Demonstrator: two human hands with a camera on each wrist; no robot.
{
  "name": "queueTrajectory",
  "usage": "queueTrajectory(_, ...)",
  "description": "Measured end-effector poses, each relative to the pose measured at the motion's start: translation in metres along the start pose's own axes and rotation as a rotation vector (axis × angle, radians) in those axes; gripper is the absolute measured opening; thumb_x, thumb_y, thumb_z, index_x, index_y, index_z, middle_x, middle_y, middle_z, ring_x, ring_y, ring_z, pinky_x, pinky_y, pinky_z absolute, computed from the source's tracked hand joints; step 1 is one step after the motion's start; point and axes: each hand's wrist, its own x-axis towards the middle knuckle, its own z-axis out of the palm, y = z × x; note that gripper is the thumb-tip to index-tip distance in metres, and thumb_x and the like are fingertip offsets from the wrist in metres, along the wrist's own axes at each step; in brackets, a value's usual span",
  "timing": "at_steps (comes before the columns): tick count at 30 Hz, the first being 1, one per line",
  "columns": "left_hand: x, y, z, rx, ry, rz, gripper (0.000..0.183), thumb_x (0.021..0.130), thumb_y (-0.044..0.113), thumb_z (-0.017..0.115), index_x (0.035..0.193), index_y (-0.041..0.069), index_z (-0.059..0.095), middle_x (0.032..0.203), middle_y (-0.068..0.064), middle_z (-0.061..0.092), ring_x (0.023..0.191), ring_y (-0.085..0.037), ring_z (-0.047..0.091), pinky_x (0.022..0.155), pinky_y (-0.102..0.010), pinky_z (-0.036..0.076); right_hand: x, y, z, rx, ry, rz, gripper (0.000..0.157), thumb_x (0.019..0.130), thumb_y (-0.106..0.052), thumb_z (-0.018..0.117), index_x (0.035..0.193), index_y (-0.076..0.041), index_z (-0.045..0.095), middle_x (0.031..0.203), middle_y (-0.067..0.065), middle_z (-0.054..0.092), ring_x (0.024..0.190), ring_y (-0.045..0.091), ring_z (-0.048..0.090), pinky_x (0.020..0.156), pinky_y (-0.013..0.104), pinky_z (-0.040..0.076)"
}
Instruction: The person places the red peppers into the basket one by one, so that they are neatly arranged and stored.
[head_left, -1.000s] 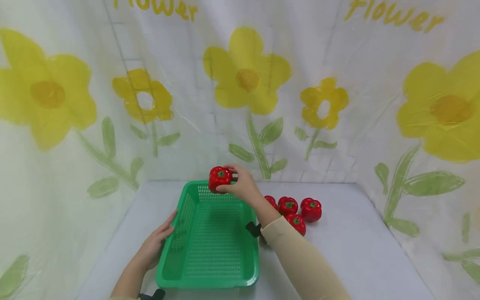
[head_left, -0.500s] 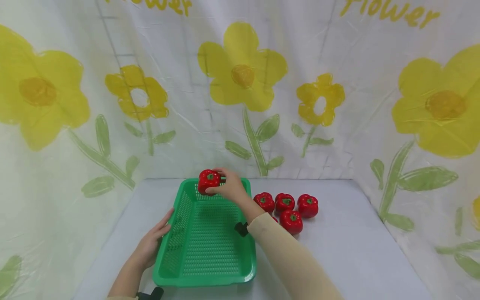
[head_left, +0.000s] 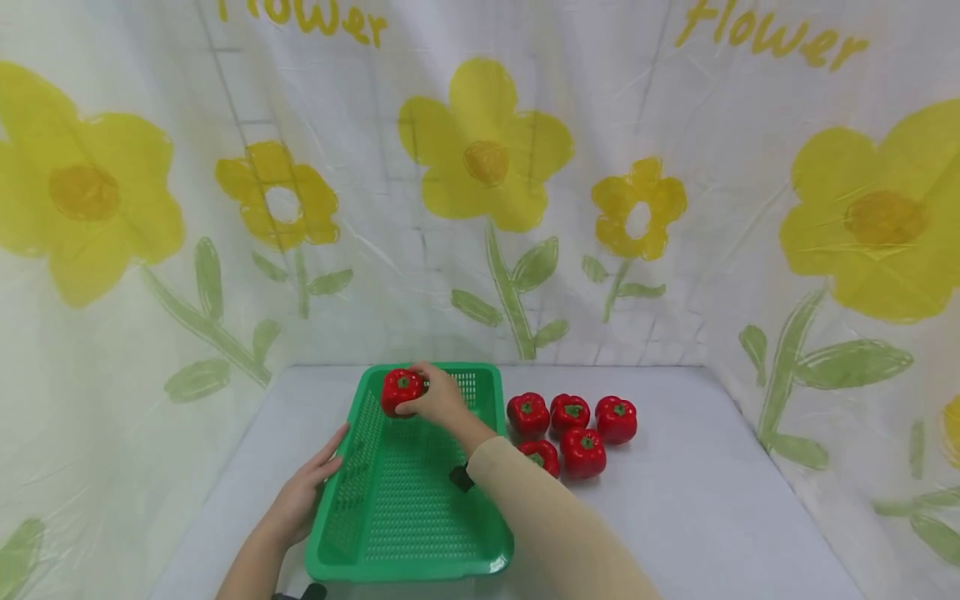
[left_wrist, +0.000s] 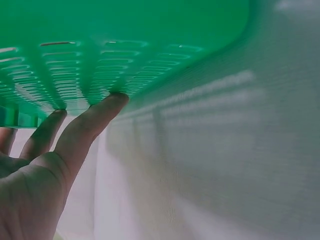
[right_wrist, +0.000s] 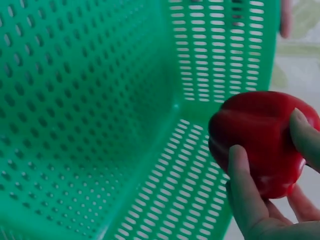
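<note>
My right hand [head_left: 441, 403] grips a red bell pepper [head_left: 400, 393] with a green stem, held over the far left corner of a green plastic basket [head_left: 408, 571]. In the right wrist view, thumb and fingers [right_wrist: 243, 185] wrap the pepper's sides, and the basket's slotted walls and perforated floor lie beyond it. My left hand [head_left: 298, 498] is at the basket's left side. Seen from the left wrist, its extended fingertips [left_wrist: 117, 99] touch the outside of the slotted wall.
Several red bell peppers [head_left: 583, 454] stand in a group on the white table [head_left: 690, 517], just right of the basket. One is partly covered by my right sleeve [head_left: 551, 517]. A white curtain [head_left: 360, 317] painted with yellow flowers hangs behind the table.
My right hand has carried the bell pepper left and lowered it toward the basket's far left corner. The left hand keeps its place at the basket's side.
</note>
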Motion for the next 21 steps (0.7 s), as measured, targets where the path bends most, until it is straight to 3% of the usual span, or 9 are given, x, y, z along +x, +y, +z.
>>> queueTrajectory(8, -0.001, 0.001, -0.001, -0.029, 0.001, 0.001, 0.054, 0.111, 0.037, 0.032, 0.162, 0.041, 0.015, 0.171, -0.002, -0.001, 0.151, -0.045, 0.021, 0.104, -0.049, 0.052, 0.005, 0.007, 0.012, -0.032, 0.025, 0.026, 0.064, 0.078, -0.020, 0.089, 0.134, -0.016, 0.060, 0.133, 0.007, 0.064, 0.121, 0.027, 0.059, 0.094, 0.045, 0.057)
queueTrajectory(21, 0.000, 0.002, 0.001, -0.033, 0.004, -0.001, 0.054, 0.111, 0.034, 0.031, 0.162, 0.039, 0.014, 0.171, -0.003, -0.001, 0.152, -0.045, 0.018, 0.105, -0.049, 0.051, 0.006, 0.022, 0.029, -0.098, -0.012, 0.045, 0.064, 0.075, -0.010, 0.090, 0.130, -0.009, 0.058, 0.124, 0.011, 0.064, 0.112, 0.027, 0.060, 0.086, 0.040, 0.061)
